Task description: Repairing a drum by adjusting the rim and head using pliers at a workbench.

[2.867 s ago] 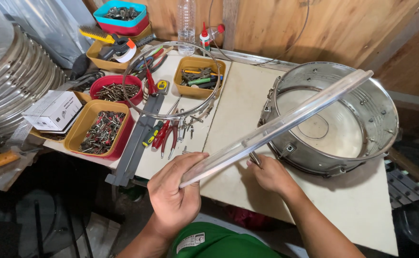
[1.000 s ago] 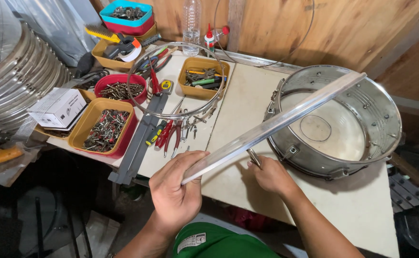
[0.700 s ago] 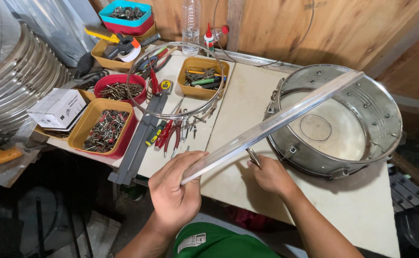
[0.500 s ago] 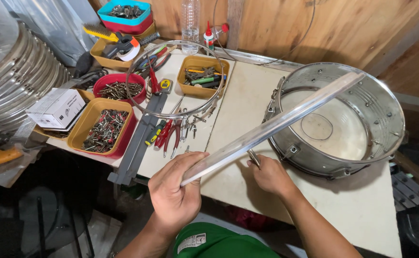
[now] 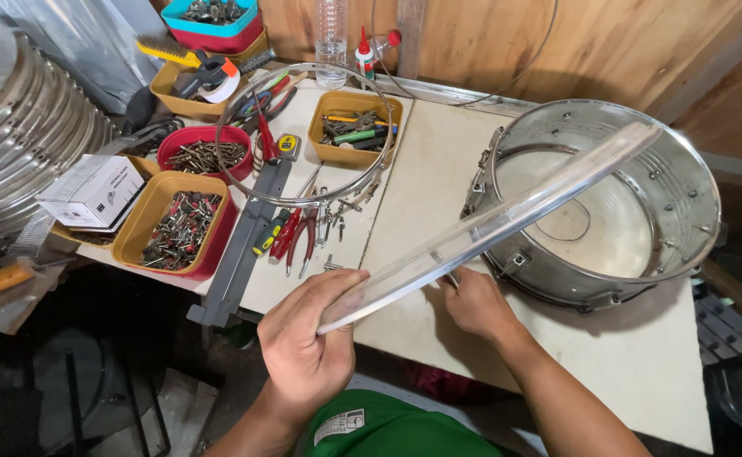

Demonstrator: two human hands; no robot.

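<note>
An orange tray of screws sits far left on the white table. The left hand clamps the clear plastic drumhead with metal rim, tilted edge-on above the table. The right hand pinches a small metal rod beside the shiny metal drum shell.
</note>
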